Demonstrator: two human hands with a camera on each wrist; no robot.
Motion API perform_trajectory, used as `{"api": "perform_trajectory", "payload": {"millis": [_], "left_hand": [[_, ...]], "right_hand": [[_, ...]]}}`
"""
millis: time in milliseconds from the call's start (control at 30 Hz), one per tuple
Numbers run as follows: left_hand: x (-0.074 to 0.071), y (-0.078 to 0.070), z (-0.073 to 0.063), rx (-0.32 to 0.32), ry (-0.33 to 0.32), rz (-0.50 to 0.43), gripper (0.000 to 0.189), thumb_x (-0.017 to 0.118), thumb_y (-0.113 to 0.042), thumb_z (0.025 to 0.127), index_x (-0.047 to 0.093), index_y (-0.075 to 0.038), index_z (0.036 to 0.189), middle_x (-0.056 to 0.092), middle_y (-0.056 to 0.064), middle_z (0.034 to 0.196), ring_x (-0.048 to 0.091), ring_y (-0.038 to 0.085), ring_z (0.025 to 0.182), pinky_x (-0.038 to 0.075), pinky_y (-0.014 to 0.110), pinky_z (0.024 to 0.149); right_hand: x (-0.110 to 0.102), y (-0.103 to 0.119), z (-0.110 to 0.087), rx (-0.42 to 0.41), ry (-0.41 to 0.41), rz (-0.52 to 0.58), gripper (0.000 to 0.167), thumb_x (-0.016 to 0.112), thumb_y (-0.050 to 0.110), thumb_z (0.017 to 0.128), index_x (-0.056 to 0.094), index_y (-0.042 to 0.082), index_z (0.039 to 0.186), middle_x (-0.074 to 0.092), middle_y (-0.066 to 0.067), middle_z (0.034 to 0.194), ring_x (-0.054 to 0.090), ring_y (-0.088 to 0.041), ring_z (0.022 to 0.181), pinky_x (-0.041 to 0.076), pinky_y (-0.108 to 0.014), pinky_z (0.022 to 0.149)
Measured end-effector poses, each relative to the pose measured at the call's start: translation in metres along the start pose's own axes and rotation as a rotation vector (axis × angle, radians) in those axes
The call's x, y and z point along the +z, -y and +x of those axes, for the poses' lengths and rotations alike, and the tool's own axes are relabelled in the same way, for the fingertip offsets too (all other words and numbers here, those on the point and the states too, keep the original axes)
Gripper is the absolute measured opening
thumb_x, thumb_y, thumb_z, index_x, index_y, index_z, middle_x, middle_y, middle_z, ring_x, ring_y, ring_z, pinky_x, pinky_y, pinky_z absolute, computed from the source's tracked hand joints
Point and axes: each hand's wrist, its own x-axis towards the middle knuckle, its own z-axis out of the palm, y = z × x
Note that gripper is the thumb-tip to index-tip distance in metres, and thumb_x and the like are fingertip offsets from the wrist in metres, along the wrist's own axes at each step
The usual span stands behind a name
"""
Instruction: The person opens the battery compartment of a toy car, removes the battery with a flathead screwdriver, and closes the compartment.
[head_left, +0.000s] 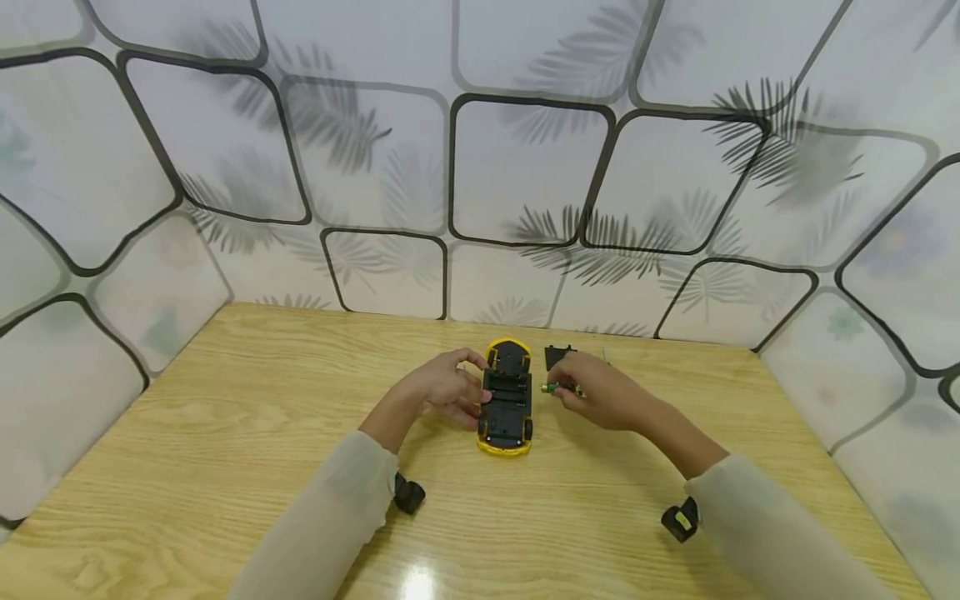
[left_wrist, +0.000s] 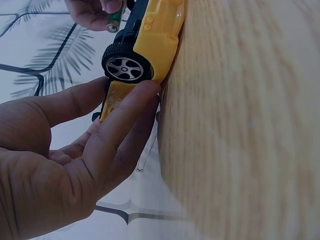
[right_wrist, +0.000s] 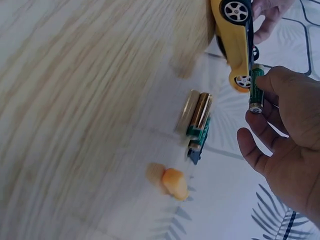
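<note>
A yellow toy car (head_left: 505, 447) lies upside down on the table, its black underside up and an uncovered battery compartment (head_left: 507, 389) in the middle. My left hand (head_left: 450, 388) holds the car from its left side; in the left wrist view the thumb and fingers (left_wrist: 125, 117) close about the body beside a wheel (left_wrist: 125, 68). Between thumb and fingertips, my right hand (head_left: 600, 390) pinches a green AA-type battery (right_wrist: 256, 92), just right of the compartment. Behind that hand lies a black ribbed cover (head_left: 556, 356), partly hidden by it.
In the right wrist view, more batteries (right_wrist: 201, 114) in green and copper lie on the table (right_wrist: 100, 110), near a small orange lump (right_wrist: 175, 183). Black wrist cameras (head_left: 408, 494) hang below both sleeves. A patterned backdrop (head_left: 525, 175) rises at the table's back edge.
</note>
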Motion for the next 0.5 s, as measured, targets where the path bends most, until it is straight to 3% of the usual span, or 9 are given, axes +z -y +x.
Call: {"api": "perform_trajectory", "payload": {"millis": [500], "left_hand": [[0.001,0.000,0.000,0.006,0.000,0.001,0.047,0.068,0.005,0.095,0.049,-0.009,0.135,0.053,0.025,0.139,0.067,0.036,0.091,0.065,0.047,0.074]], "right_hand": [[0.005,-0.019,-0.018,0.039,0.073,-0.010,0.010,0.066,0.007,0.100,0.068,0.006,0.110,0.063,0.002,0.098,0.054,-0.010,0.084,0.051,-0.032,0.070]]}}
